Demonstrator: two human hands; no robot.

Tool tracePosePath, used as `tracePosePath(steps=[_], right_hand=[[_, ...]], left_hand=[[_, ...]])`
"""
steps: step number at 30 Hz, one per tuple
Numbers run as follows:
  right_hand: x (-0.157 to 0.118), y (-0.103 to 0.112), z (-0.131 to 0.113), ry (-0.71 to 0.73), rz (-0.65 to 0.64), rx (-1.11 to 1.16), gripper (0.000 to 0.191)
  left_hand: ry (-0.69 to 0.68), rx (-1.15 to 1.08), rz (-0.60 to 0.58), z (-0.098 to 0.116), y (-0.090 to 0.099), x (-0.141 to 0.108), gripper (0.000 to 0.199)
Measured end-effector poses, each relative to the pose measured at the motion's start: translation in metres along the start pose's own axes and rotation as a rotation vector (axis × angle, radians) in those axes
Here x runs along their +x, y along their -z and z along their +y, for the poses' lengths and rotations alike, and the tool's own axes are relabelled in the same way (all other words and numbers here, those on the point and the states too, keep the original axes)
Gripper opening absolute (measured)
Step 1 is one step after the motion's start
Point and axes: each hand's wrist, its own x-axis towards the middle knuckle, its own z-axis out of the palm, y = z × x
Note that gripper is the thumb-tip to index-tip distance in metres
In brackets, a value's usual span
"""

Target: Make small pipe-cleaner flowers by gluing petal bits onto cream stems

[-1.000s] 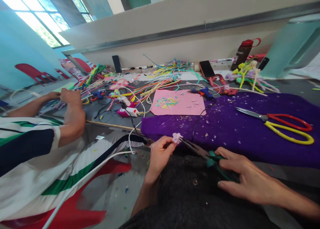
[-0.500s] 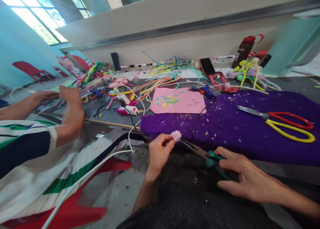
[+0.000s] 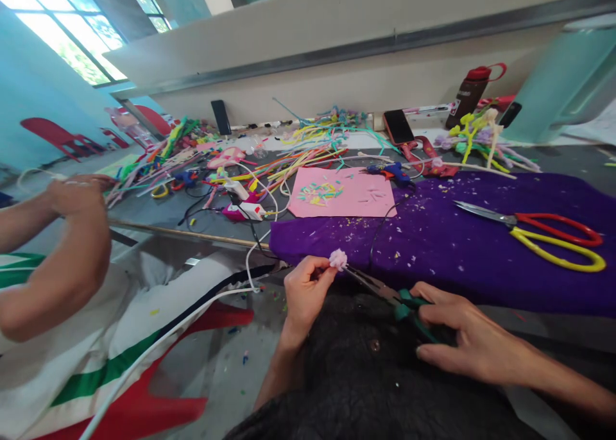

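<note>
Between the thumb and fingers of my left hand (image 3: 308,289) is a small fluffy pale pink flower (image 3: 338,260). My right hand (image 3: 464,334) holds long-nosed pliers (image 3: 404,302) by their green handles, and their tip touches or nearly touches the flower's right side. Both hands are above my dark lap, in front of a purple cloth (image 3: 443,247) with small pale scraps on it. Scissors (image 3: 513,220) with one red and one yellow handle lie on the cloth. Beyond it, a pink sheet (image 3: 380,203) carries small coloured pieces.
At the left sits a person whose hands (image 3: 77,193) are over the table. A white power strip (image 3: 250,211) and cables lie left of the cloth. Further back are coloured stems (image 3: 289,164), a phone (image 3: 398,127), a dark bottle (image 3: 469,97) and a stem bundle (image 3: 469,138).
The neighbouring person's arms and body have shifted left. My two hands, the pliers and the flower look almost unmoved.
</note>
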Motion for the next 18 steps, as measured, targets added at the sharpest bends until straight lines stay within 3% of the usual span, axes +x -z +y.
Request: tracePosePath(steps=[10, 18], right_hand=[[0.0016, 0.0004, 0.0013, -0.028, 0.000, 0.119, 0.013], [0.0036, 0.0084, -0.0015, -0.032, -0.106, 0.184, 0.013]], left_hand=[[-0.022, 0.011, -0.007, -0.0006, -0.0007, 0.0001, 0.011], [-0.069, 0.048, -0.007, -0.0017, -0.0010, 0.0004, 0.007]])
